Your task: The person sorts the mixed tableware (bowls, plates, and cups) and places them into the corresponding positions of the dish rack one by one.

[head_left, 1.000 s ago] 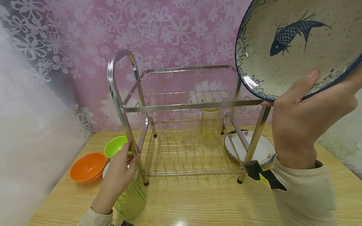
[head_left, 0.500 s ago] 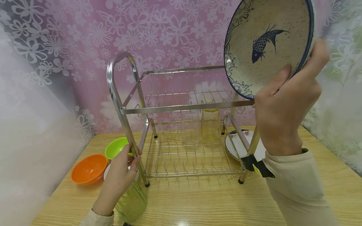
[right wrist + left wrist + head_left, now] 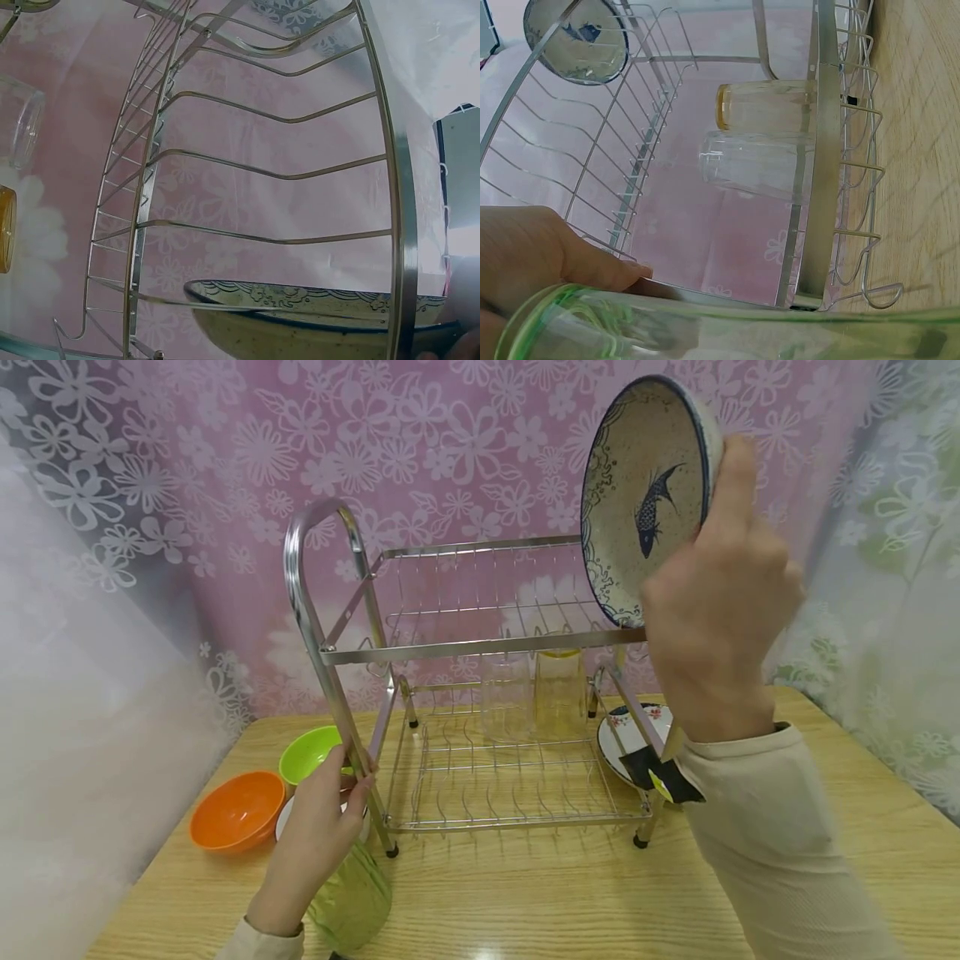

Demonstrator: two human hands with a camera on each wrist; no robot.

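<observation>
In the head view, my right hand [image 3: 723,618] holds a shallow ceramic bowl [image 3: 618,518] with a blue rim and a blue fish painted inside. The bowl stands steeply tilted on its side at the right end of the upper tier of a two-tier metal dish rack [image 3: 480,647]. From the right wrist view, the bowl [image 3: 300,322] sits behind the tier's wires; whether it rests on them I cannot tell. Low on the rack's front left post, my left hand [image 3: 315,843] grips the metal, its thumb along the post.
A clear glass [image 3: 505,697] and a yellow glass [image 3: 558,693] stand on the lower tier. Left of the rack are a green bowl [image 3: 303,756], an orange bowl [image 3: 238,812] and a green glass vessel [image 3: 352,897]. A white floral plate [image 3: 622,735] lies at right.
My right hand has carried the fish bowl leftward and away from me to the upper tier, turning it more edge-on. My left hand has stayed on the post.
</observation>
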